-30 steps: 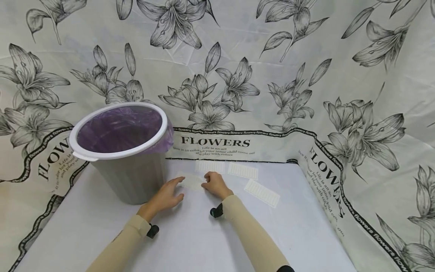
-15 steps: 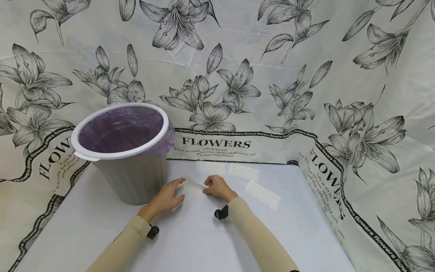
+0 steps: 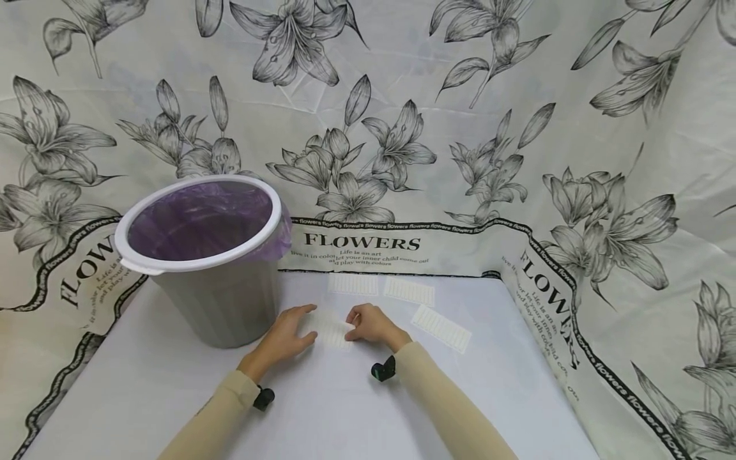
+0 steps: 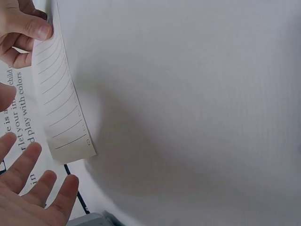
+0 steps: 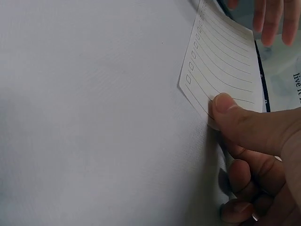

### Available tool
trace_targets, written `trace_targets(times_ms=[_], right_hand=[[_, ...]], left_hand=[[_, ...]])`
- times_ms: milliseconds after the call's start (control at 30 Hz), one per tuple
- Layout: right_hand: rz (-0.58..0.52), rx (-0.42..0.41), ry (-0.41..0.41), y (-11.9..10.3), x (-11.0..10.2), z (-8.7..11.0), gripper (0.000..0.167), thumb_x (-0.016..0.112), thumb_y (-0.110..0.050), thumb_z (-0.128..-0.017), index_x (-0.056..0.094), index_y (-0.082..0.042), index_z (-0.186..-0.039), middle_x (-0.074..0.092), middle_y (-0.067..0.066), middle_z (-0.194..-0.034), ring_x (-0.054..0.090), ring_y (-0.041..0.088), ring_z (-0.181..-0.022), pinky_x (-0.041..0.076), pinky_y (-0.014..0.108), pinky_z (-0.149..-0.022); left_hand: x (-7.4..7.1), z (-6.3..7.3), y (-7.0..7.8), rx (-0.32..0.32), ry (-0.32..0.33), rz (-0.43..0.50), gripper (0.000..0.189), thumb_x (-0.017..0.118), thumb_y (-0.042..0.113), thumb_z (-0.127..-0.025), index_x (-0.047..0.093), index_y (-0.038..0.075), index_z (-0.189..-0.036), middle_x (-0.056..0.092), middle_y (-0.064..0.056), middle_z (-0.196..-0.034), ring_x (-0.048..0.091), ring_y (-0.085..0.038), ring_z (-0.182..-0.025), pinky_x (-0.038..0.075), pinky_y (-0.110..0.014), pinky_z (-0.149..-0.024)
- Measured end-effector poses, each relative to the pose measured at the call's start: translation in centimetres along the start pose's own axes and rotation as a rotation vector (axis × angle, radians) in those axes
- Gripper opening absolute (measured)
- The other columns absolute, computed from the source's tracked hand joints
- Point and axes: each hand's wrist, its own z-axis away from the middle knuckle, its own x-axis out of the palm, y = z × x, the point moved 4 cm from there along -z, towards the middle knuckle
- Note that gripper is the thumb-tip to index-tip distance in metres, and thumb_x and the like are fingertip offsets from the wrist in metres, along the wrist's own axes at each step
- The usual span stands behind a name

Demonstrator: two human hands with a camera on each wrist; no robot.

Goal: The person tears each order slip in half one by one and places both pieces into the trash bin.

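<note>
My right hand (image 3: 374, 326) pinches one end of a cream paper slip (image 5: 223, 61), thumb on its printed face. Ruled lines and a row of small checkbox squares run along the slip (image 4: 61, 101), which bows slightly above the white table. Near the slip's other end my left hand (image 3: 287, 335) is spread, thumb and fingers apart, holding nothing. In the left wrist view the left fingers (image 4: 44, 188) are straight and stand just off the slip's free end.
A grey bin (image 3: 224, 306) with a white rim and purple liner stands close to my left hand. Three similar slips lie at the back: a left one (image 3: 353, 284), a middle one (image 3: 409, 291) and a right one (image 3: 441, 328). Flower-printed cloth (image 3: 368, 249) hangs behind the table.
My right hand has drawn the pinched slip nearer to me and slightly right. The left hand has shifted slightly nearer too, still spread.
</note>
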Motion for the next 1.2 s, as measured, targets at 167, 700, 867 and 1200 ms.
trace_targets(times_ms=[167, 700, 867, 1200], right_hand=[[0.038, -0.028, -0.018, 0.2, 0.3, 0.7, 0.027, 0.089, -0.017, -0.081, 0.070, -0.009, -0.098, 0.062, -0.002, -0.076, 0.055, 0.011, -0.068, 0.047, 0.025, -0.065], [0.078, -0.089, -0.041, 0.0, 0.8, 3.4, 0.026, 0.090, -0.012, -0.079, 0.070, -0.009, -0.094, 0.063, -0.003, -0.077, 0.054, 0.011, -0.070, 0.046, 0.026, -0.065], [0.065, -0.106, -0.039, -0.1, 0.7, 4.3, 0.026, 0.090, -0.010, -0.078, 0.070, -0.008, -0.094, 0.064, -0.002, -0.077, 0.055, 0.010, -0.070, 0.048, 0.025, -0.064], [0.051, -0.110, -0.022, 0.0, 0.8, 5.8, 0.026, 0.090, -0.010, -0.078, 0.070, -0.008, -0.095, 0.064, -0.002, -0.077, 0.055, 0.011, -0.071, 0.048, 0.026, -0.066]], left_hand=[[0.5, 0.0, 0.2, 0.023, -0.001, 0.027, 0.053, 0.074, 0.013, -0.091, 0.058, 0.000, -0.140, 0.060, -0.021, -0.142, 0.053, -0.041, -0.135, 0.041, -0.056, -0.114], [2.3, 0.5, 1.2, -0.019, -0.031, 0.019, 0.038, 0.076, 0.017, -0.090, 0.070, 0.010, -0.127, 0.072, -0.010, -0.122, 0.067, -0.031, -0.115, 0.052, -0.055, -0.097], [2.8, 0.8, 1.5, -0.031, -0.052, 0.042, 0.033, 0.076, 0.015, -0.091, 0.072, 0.009, -0.123, 0.074, -0.008, -0.116, 0.068, -0.027, -0.108, 0.054, -0.050, -0.093], [3.6, 1.4, 2.0, -0.037, -0.040, 0.083, 0.019, 0.074, 0.012, -0.092, 0.076, 0.008, -0.110, 0.075, -0.004, -0.104, 0.069, -0.025, -0.103, 0.055, -0.047, -0.093]])
